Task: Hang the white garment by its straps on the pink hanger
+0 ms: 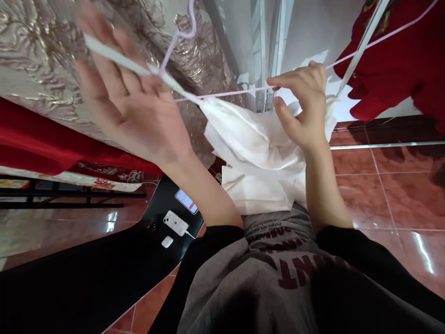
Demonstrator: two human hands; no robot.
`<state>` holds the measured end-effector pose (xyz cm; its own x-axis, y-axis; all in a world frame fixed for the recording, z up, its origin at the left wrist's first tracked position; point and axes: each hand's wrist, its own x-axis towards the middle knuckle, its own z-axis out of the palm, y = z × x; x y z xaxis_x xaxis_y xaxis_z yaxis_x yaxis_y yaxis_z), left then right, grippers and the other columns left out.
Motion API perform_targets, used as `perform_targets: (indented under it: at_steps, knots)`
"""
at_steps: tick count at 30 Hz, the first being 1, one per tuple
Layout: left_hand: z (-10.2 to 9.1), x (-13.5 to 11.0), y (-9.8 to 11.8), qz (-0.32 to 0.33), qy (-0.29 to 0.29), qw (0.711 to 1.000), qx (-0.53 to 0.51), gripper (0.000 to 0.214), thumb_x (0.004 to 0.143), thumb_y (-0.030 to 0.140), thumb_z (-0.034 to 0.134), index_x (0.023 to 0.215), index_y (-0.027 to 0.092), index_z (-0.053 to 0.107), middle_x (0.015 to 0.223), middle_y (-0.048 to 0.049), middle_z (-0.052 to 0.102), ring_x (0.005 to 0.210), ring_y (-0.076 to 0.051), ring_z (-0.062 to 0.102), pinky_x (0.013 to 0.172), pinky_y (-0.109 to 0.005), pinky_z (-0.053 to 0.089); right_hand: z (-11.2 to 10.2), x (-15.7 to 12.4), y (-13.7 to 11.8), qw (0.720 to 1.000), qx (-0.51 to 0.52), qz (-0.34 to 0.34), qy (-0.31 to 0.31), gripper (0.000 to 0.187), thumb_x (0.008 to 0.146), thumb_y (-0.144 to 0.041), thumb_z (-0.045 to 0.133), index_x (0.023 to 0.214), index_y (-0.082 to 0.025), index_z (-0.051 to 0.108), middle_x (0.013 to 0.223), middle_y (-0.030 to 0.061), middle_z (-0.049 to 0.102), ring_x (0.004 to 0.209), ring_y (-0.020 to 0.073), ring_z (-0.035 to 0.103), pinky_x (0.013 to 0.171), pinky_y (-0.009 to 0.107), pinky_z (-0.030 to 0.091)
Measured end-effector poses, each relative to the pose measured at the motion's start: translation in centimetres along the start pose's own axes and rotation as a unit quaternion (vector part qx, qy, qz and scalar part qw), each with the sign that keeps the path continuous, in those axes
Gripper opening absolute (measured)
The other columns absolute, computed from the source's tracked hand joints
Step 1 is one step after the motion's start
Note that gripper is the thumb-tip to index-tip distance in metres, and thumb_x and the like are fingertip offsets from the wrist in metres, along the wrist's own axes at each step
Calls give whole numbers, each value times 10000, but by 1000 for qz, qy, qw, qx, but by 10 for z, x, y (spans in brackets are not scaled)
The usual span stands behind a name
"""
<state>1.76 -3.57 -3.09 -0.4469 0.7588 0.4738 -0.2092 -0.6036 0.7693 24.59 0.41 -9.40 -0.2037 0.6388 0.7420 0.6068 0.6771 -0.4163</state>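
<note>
My left hand (142, 104) is raised palm up with its fingers stretched apart, slightly blurred. A flat white strap (120, 60) lies across those fingers and runs down to a bunched white cloth (243, 132). My right hand (304, 102) is above the cloth's right side, thumb and forefinger apart. A thin lilac cord (236, 93) stretches between my hands, meets the right forefinger's tip, and reappears beyond that hand. Whether the right hand's other fingers hold the cord is hidden. A second white strap (351, 69) rises from the cloth's right end.
On the left, a black table (86, 260) bears a white phone (175, 223), a second phone with a lit screen (187, 201) and a small white case (167, 241). Embossed fabric (38, 60) hangs behind my left hand. Red cloth (399, 60) hangs at right, above a tiled floor (406, 185).
</note>
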Motion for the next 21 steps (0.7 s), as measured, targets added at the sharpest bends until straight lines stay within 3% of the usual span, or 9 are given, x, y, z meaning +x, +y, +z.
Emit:
perform_targets:
  at_steps: [3, 4, 7, 9, 10, 13, 15, 19, 21]
  knots:
    - [-9, -5, -23, -2, 113, 993, 38, 288, 991, 213, 269, 1062, 273, 541, 1345, 90, 468, 1268, -192, 408, 743, -287, 531, -1, -1, -5, 1000, -8, 17, 1, 258, 864, -422, 377, 1078, -409, 521, 999, -33, 597, 1037, 165, 497, 1127, 442, 248]
    - [-9, -9, -30, -30, 113, 992, 37, 236, 980, 230, 321, 1085, 255, 530, 1360, 57, 456, 1215, -209, 462, 633, -252, 511, 0, -1, -8, 1000, -9, 21, -3, 266, 864, -422, 372, 1092, -411, 511, 1025, -33, 593, 1054, 166, 493, 1133, 446, 245]
    - [-2, -18, -41, -133, 41, 990, 25, 283, 970, 319, 370, 1087, 163, 575, 1248, -68, 553, 903, -186, 608, 417, -205, 359, 4, -2, -19, 999, -3, 7, -31, 319, 857, -393, 408, 1172, -421, 454, 1120, -45, 570, 1104, 162, 487, 1134, 456, 252]
    - [8, -22, -43, -135, -13, 991, -3, 295, 979, 303, 362, 1008, 159, 618, 1055, -80, 633, 713, -142, 597, 395, -209, 314, 4, -2, -27, 999, 12, -7, -29, 344, 856, -353, 443, 1192, -426, 442, 1174, -61, 547, 1138, 149, 485, 1138, 444, 265]
    - [13, -23, -44, -121, -29, 992, -22, 289, 985, 267, 350, 956, 173, 622, 957, -67, 639, 648, -123, 573, 401, -208, 308, 2, -2, -29, 1000, 22, -10, 3, 339, 857, -340, 456, 1186, -418, 457, 1198, -62, 530, 1160, 145, 477, 1132, 433, 288]
    - [22, -23, -45, -85, -49, 993, -63, 318, 991, 195, 317, 827, 181, 589, 774, -42, 577, 541, -102, 501, 414, -204, 294, -7, -4, -28, 978, 55, 18, 201, 330, 845, -343, 500, 1176, -336, 515, 1268, -19, 458, 1237, 168, 417, 1056, 399, 395]
    - [23, -23, -45, -90, -49, 993, -62, 335, 993, 181, 309, 802, 175, 583, 750, -44, 557, 516, -100, 472, 410, -203, 278, -14, -4, -19, 951, 103, 77, 282, 379, 814, -289, 552, 1191, -284, 526, 1290, 4, 430, 1231, 181, 417, 997, 369, 437]
    - [23, -21, -47, -96, -29, 993, -67, 354, 991, 153, 302, 775, 169, 582, 724, -45, 548, 480, -92, 425, 417, -214, 264, -24, -3, 0, 931, 257, 145, 216, 485, 732, -52, 549, 1171, -260, 546, 1075, 16, 559, 947, 111, 560, 768, 266, 490]
    - [23, -21, -47, -103, -13, 993, -63, 348, 994, 171, 310, 763, 172, 570, 714, -41, 539, 464, -88, 408, 426, -224, 255, -27, -1, 1, 929, 278, 147, 197, 399, 760, -41, 500, 1104, -223, 587, 889, 27, 584, 745, 80, 559, 631, 238, 476]
